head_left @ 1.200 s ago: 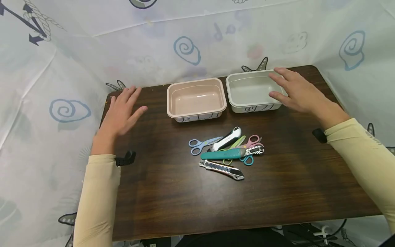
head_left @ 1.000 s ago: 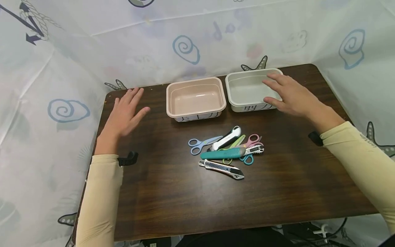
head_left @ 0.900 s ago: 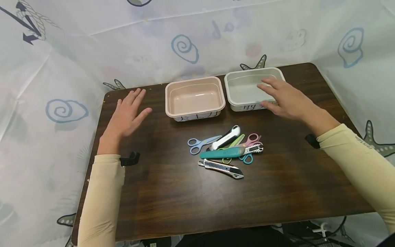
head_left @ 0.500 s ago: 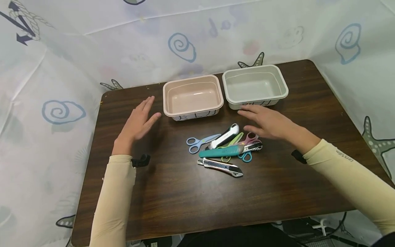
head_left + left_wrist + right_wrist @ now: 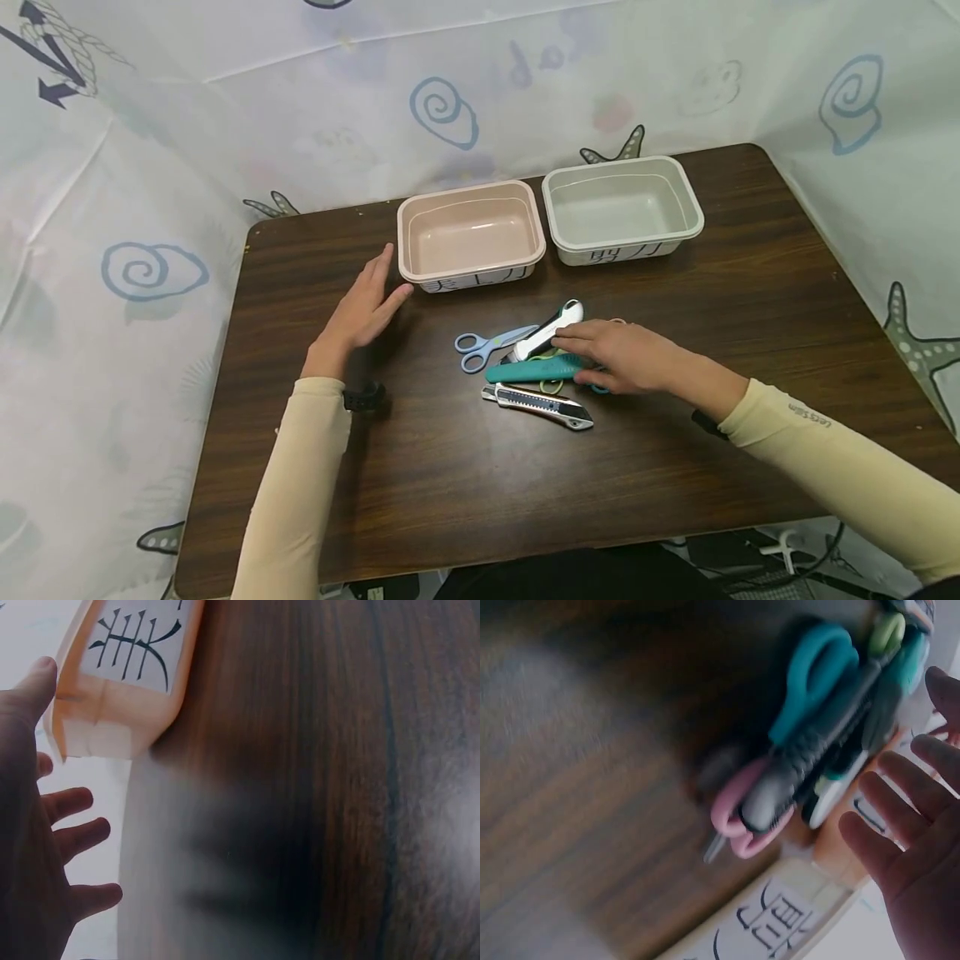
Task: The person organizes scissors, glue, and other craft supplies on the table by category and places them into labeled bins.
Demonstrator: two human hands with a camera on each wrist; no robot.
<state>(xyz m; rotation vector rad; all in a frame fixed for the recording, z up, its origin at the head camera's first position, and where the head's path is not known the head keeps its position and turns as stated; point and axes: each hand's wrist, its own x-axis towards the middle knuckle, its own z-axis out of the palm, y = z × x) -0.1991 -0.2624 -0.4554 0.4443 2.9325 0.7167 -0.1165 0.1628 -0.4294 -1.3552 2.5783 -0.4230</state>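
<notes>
Two labelled boxes stand side by side at the far side of the brown tabletop. The pink box bears a white label whose first character, 美, reads plainly from the left wrist; the head view shows more characters after it, partly lost under the rim. The grey box is marked 剪刀 (the 剪 is clearest, though tilted, in the right wrist view).

In front of them the tools lie in a loose pile: blue scissors, a white cutter, a teal cutter, green scissors, pink scissors and teal scissors, with a silver cutter along the near edge. Any lettering on these is too small to read.

The right hand is over the pile's right end, its grip apart, fingers extended; whether a fingertip touches a tool I cannot tell. The left hand is just beside the pink box's near left corner, its grip also apart, thumb spread from the fingers. Small dark lettering runs along the right sleeve, too small to make out, and faint letters show on the patterned backdrop.
</notes>
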